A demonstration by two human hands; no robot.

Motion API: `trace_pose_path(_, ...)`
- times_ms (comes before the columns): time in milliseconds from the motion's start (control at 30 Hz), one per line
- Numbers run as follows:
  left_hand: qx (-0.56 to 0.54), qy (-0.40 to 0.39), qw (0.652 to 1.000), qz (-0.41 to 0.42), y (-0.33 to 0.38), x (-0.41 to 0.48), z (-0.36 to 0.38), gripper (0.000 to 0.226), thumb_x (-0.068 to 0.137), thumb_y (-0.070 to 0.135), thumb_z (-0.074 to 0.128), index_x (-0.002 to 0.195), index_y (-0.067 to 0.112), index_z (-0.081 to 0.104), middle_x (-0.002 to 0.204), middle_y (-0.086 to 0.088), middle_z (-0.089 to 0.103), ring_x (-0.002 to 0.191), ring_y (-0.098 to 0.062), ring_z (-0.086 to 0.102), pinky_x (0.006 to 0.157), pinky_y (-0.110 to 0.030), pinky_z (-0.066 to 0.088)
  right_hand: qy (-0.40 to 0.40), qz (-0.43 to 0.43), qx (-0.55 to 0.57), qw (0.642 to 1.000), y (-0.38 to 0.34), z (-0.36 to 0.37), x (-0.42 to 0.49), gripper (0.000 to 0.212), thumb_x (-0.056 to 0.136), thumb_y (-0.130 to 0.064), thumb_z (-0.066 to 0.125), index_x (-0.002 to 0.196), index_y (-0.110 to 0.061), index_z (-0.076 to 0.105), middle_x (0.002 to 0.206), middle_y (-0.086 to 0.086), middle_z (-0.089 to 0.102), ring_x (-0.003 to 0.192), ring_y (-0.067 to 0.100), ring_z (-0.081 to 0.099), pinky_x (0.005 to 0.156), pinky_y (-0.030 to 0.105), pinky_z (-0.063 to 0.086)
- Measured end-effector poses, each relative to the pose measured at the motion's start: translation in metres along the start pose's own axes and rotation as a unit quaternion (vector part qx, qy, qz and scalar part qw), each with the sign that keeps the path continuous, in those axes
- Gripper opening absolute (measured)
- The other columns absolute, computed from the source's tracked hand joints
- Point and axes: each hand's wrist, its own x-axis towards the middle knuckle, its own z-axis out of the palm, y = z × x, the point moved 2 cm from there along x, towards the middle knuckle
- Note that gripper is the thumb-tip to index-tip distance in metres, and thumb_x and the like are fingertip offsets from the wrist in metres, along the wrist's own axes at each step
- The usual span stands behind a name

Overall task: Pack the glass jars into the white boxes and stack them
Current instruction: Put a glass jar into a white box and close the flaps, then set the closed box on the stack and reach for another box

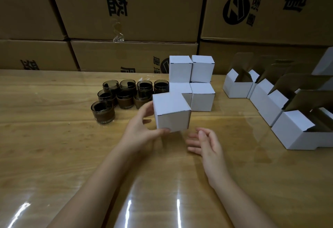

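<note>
Fingers (147,109) of the left hand (142,130) curl round the far side of a closed white box (171,114) while the thumb pins its near lower edge. The box is clamped tilted just off the table (54,137), probably bound for the stack of closed boxes (201,69) right behind it. The right hand (205,144) hovers just below the box, fingers apart and empty, seemingly ready to steady it. Glass jars (124,96) cluster to the left and open boxes (266,101) line the right, handy for filling.

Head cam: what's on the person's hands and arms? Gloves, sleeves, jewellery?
Nothing worn: the left hand and right hand show no gloves, rings, watch or bands, and no sleeves appear up to the frame's bottom edge.
</note>
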Motion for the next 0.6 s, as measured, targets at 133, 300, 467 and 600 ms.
trace_pose_path(133, -0.013, 0.032, 0.999, 0.007, 0.016, 0.032, 0.000, 0.089, 0.064, 0.023, 0.087, 0.139, 0.026, 0.040, 0.120, 0.017, 0.055, 0.110, 0.004, 0.055, 0.091, -0.021, 0.049, -0.008, -0.007, -0.011, 1.000, 0.000, 0.000, 0.000, 0.012, 0.098, -0.022, 0.044, 0.101, -0.023, 0.056, 0.097, 0.004, 0.066, 0.080, 0.012, 0.069, 0.067, 0.024, 0.056)
trace_pose_path(300, 0.020, 0.023, 0.999, 0.021, 0.037, 0.077, 0.005, 0.089, 0.065, 0.039, 0.085, 0.140, 0.029, 0.037, 0.121, 0.017, 0.054, 0.107, 0.002, 0.054, 0.090, -0.027, 0.049, -0.011, -0.001, -0.016, 1.000, 0.000, -0.001, 0.001, 0.012, 0.098, -0.022, 0.045, 0.099, -0.022, 0.058, 0.094, 0.002, 0.066, 0.078, 0.011, 0.068, 0.067, 0.023, 0.055)
trace_pose_path(467, 0.070, -0.020, 0.997, 0.003, 0.037, 0.113, 0.023, 0.092, 0.070, 0.040, 0.082, 0.144, 0.025, 0.030, 0.132, 0.008, 0.055, 0.109, -0.006, 0.051, 0.084, -0.028, 0.042, -0.017, 0.008, -0.025, 1.000, 0.001, -0.001, 0.001, 0.013, 0.098, -0.022, 0.046, 0.100, -0.023, 0.059, 0.094, -0.001, 0.067, 0.080, 0.010, 0.068, 0.068, 0.024, 0.055)
trace_pose_path(600, 0.069, -0.031, 0.997, -0.008, 0.026, 0.122, 0.032, 0.084, 0.074, 0.033, 0.080, 0.143, 0.026, 0.032, 0.132, 0.006, 0.055, 0.114, -0.013, 0.053, 0.077, -0.020, 0.044, -0.012, 0.002, -0.020, 1.000, 0.001, -0.001, 0.001, 0.013, 0.098, -0.019, 0.047, 0.099, -0.022, 0.059, 0.091, -0.001, 0.067, 0.077, 0.010, 0.068, 0.068, 0.025, 0.055)
